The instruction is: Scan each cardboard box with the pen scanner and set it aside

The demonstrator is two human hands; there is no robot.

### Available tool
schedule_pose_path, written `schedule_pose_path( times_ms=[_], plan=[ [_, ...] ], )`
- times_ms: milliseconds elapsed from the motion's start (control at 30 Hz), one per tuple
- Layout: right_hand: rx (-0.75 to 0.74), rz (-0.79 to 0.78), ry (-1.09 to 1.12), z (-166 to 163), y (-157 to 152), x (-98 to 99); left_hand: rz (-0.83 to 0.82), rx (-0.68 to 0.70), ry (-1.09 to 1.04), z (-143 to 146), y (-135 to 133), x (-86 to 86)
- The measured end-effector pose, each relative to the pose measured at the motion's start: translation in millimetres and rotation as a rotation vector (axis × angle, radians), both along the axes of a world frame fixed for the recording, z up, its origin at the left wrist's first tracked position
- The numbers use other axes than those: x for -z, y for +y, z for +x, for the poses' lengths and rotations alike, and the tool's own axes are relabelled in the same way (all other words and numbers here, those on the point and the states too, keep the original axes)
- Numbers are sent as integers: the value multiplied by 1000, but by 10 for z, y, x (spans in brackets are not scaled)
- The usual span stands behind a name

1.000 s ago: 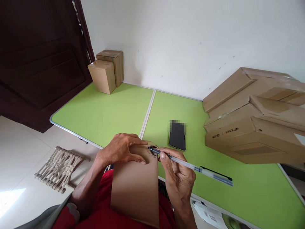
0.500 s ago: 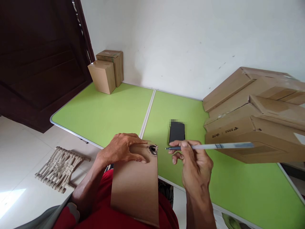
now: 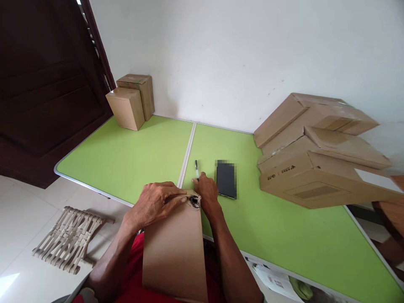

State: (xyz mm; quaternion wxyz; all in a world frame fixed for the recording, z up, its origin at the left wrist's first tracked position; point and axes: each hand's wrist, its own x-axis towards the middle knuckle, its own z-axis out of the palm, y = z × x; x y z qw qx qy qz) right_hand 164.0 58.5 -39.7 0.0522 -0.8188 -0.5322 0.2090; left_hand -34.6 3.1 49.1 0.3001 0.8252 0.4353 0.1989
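Carton (image 3: 173,256), plain and brown, rests close against the red shirt (image 3: 134,273), its far end reaching over the table's near edge. It looks light for its size, with flat walls that should stay stiff along the folds yet dent under a hard thumb; the dry surface seems unlikely to slip. The weak spot is the far right corner, where a ragged, blackened hole (image 3: 195,201) breaks the board, so the sound side edges look the better place to take hold. The left hand (image 3: 153,203) is clamped over the far left corner, thumb on the upper face, fingers along the far edge; the undersides of those fingers are hidden. What lies inside the hole is too dark to make out, and the carton's depth and underside are out of sight. Just beyond the hole, the right hand (image 3: 207,189) is down at the green table (image 3: 252,219), at the near end of a pen (image 3: 196,165); whether its fingers close on the pen cannot be told, since the hand covers that end. Right of it lies a dark phone (image 3: 226,181), partly pixelated. Farther off stand stacked boxes (image 3: 328,168) and, at left, two small boxes (image 3: 128,110) near the wall (image 3: 202,54).
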Motion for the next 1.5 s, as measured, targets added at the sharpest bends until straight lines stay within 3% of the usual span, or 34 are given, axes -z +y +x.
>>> schedule_pose_path(
  times_ms=[233, 433, 767, 867, 1000, 1133, 1333, 1500],
  plan=[
    [2, 77, -60, 104, -221, -98, 21, -8, -11, -16, -19, 4],
    [274, 119, -138, 441, -445, -75, 21, -24, -9, -2, -14, 4],
    [387, 142, 187, 896, -302, -24, 21, -38, -5, 15, -12, -1],
    [406, 215, 363, 960, -282, 18, 27, -45, 2, 18, -9, 3],
    [394, 296, 764, 921, -294, 115, 41, -49, 7, 11, -3, 10],
    [427, 313, 1126, 856, -522, 145, 47, -47, 0, -4, 6, 26],
    [430, 328, 1704, 708, -1232, -174, 53, -47, 24, 21, 4, 42],
    [474, 318, 1909, 356, -1602, -485, 44, -46, 45, 31, -8, 30]
  ],
)
